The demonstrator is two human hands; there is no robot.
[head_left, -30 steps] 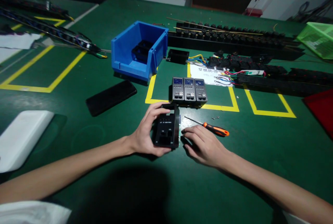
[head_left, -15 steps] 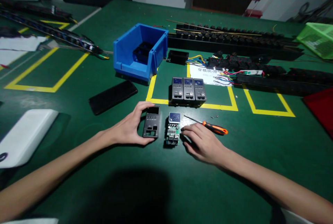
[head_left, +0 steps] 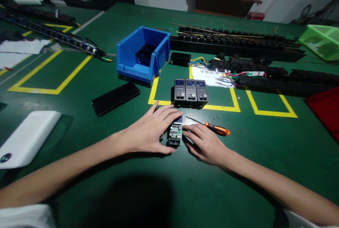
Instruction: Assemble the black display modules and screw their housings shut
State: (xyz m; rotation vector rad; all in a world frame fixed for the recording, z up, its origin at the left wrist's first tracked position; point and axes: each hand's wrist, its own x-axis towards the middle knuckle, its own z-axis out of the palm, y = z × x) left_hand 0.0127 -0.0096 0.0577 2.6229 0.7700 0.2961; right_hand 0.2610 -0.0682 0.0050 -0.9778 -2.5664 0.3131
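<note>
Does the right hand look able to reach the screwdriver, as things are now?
Probably yes. The screwdriver lies on the table just beyond the right hand, and nothing visible stands between them. Its fingers are now by the circuit board, so it would likely need to move away first.

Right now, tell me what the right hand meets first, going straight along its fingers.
The right hand would likely first meet the small green circuit board; whether they touch is unclear.
</note>
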